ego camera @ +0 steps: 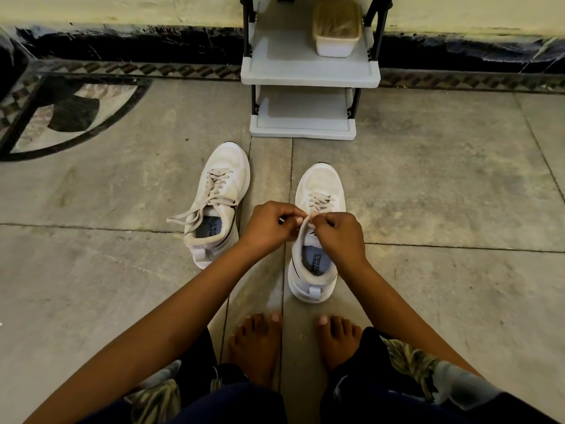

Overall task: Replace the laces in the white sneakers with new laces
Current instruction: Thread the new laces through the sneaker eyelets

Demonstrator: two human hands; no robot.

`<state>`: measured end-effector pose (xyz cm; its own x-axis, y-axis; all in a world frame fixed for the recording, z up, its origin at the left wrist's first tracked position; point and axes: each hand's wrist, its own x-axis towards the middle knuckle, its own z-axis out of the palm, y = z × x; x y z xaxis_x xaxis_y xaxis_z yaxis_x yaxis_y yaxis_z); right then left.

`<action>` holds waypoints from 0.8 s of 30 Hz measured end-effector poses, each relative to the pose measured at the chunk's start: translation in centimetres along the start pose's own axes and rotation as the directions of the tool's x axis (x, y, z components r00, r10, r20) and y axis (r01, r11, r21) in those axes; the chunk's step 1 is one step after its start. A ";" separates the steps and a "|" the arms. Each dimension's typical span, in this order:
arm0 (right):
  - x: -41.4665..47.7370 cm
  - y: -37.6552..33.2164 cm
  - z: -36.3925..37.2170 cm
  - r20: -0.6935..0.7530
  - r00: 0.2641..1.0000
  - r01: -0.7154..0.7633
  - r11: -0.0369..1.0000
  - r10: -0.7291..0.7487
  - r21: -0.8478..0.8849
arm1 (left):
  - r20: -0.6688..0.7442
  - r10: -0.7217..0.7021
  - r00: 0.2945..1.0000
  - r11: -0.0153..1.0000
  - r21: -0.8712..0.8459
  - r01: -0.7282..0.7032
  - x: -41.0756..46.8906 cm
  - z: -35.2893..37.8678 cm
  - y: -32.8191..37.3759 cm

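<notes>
White sneaker (321,182), centre frame, on stone floor (122,270); grey lace (318,199) pinched above the tongue by left hand (269,229) and right hand (339,237), fingertips curled tight. Recommended: slacken crossings one by one, draw out evenly, no yanking. Second sneaker (226,166) left of centre, lace slack.

"EED EXIBLE" on left sneaker insole (213,229), same on right sneaker insole (316,261)

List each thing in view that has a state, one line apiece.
Left sneaker: on the floor, laced but untied, ends trailing loose.
Right sneaker: on the floor, its lace threaded through the lower eyelets.
Left hand: pinches the lace at the top.
Right hand: pinches the lace at the top.
Container: closed, standing on the rack.
</notes>
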<state>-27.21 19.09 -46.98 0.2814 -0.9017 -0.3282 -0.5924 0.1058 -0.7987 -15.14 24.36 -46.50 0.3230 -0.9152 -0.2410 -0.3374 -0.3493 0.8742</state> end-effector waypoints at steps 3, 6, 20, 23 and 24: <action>0.2 -0.6 -0.7 0.087 0.994 -0.077 0.990 0.067 0.115 | -0.003 0.001 1.000 0.999 -0.032 -0.001 0.3 0.0 0.0; 0.0 -0.3 -1.0 0.122 0.990 -0.100 0.975 0.076 0.198 | 0.047 -0.031 0.998 0.997 -0.073 0.034 0.5 0.2 0.1; 0.7 5.3 -1.6 0.124 0.923 0.380 0.813 -0.363 -0.441 | -0.333 -0.245 0.911 0.831 -0.555 0.020 -0.6 -1.8 1.8; 1.0 5.1 -1.7 0.116 0.917 0.398 0.855 -0.382 -0.332 | -0.068 -0.614 0.786 0.765 0.196 0.614 -8.9 5.9 -5.7; 1.2 4.9 -1.7 0.126 0.919 0.394 0.871 -0.373 -0.294 | 0.064 -0.639 0.767 0.738 0.336 0.586 -11.0 7.2 -7.2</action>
<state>-31.02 17.79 -50.48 0.5749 -0.8154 -0.0678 -0.6270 -0.3858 -0.6768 -22.68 35.51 -53.15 0.4062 -0.4918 -0.7702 -0.3563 -0.8614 0.3621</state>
